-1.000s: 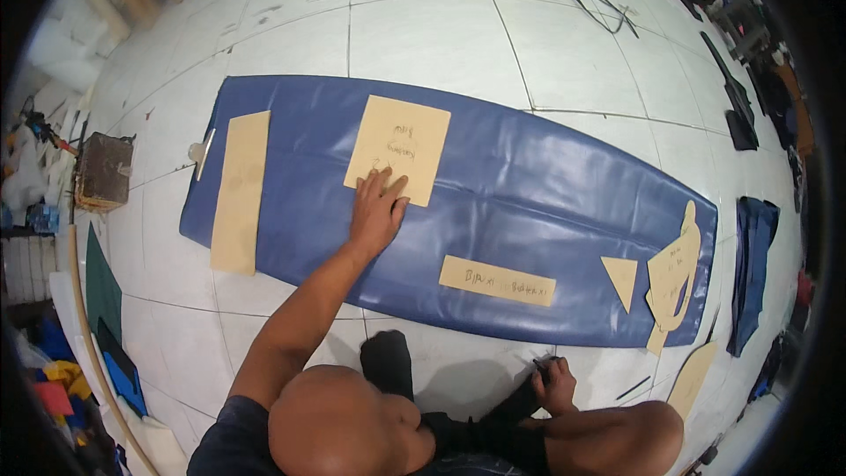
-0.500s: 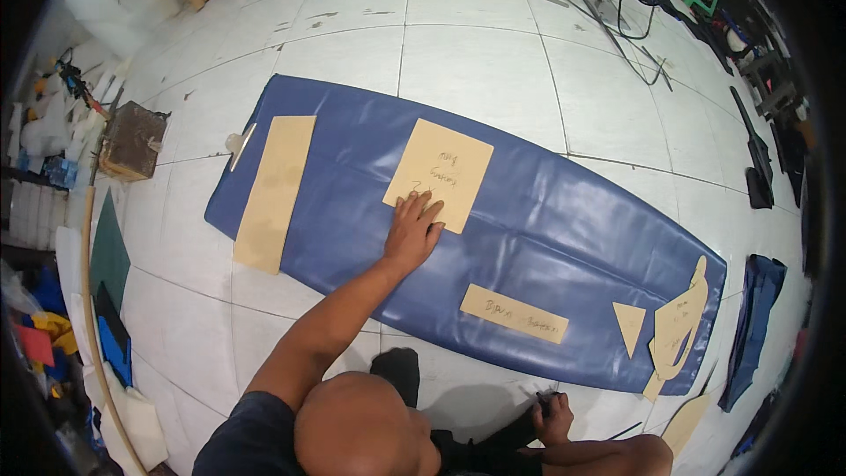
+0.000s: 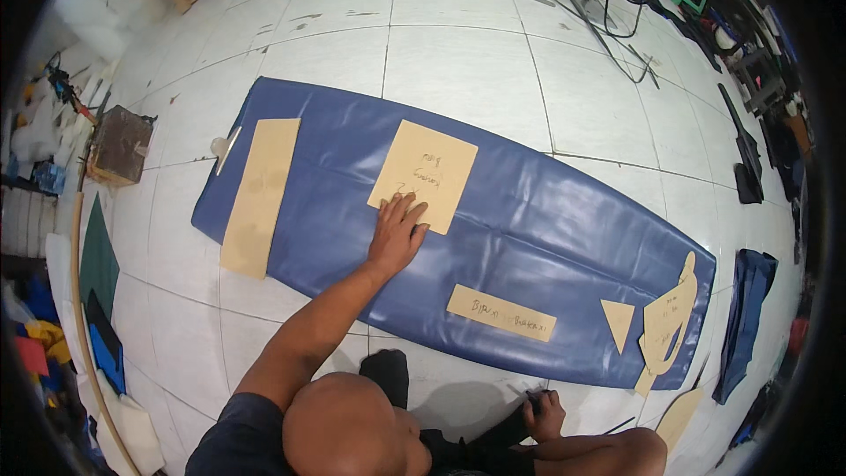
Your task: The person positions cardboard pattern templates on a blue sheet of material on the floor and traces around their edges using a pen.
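My left hand (image 3: 398, 231) lies flat on the lower edge of a squarish tan cardboard template (image 3: 427, 172) with handwriting on it, fingers spread. The template rests on a large piece of shiny blue sheet material (image 3: 520, 211) on the floor. At the lower right, beyond the sheet's near edge, my right hand (image 3: 545, 416) is closed around a small dark object I cannot make out. Nearest to that hand on the sheet is a narrow written-on template (image 3: 502, 313). Farther right lie a triangular template (image 3: 618, 324) and a curved one with a slot (image 3: 667, 326).
A long template (image 3: 261, 198) lies across the sheet's left end, where a metal clip (image 3: 226, 152) grips the edge. A brown box (image 3: 120, 145) and a long wooden strip (image 3: 84, 317) are at left. Folded dark blue fabric (image 3: 745, 326) lies right; tiled floor (image 3: 458, 62) surrounds the sheet.
The whole scene has shifted slightly left in the picture. My left hand stays flat on the squarish template, and my right hand keeps its closed grip near the floor.
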### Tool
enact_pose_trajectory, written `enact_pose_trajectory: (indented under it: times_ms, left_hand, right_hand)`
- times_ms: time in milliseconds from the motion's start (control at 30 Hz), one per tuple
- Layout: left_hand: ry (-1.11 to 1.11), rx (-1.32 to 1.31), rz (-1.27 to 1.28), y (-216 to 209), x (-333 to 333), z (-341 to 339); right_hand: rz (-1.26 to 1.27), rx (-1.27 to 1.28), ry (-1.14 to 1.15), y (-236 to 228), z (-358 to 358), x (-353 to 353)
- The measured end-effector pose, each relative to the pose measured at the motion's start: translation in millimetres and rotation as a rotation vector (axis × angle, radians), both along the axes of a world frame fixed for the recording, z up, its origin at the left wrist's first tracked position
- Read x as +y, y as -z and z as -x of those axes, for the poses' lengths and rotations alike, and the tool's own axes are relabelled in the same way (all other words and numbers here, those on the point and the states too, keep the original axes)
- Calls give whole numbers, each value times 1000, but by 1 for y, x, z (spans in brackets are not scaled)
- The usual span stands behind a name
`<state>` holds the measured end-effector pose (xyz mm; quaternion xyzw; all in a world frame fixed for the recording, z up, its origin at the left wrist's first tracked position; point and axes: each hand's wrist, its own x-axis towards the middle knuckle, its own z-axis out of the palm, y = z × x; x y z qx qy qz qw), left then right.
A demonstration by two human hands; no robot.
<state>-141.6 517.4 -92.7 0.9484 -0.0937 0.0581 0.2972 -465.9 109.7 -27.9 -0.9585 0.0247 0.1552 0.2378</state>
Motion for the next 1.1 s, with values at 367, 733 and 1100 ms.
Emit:
enact_pose_trajectory:
  times_ms: [367, 733, 1100]
  left_hand:
    - [9, 4, -7, 0, -1, 1]
    - [0, -6, 16, -4, 0, 0]
    - [-2, -8, -18, -3, 0, -1]
  right_hand:
    - [8, -7, 35, 9, 7, -3]
    - [-10, -76, -34, 13, 4, -4]
    - [48, 40, 23, 11, 6, -2]
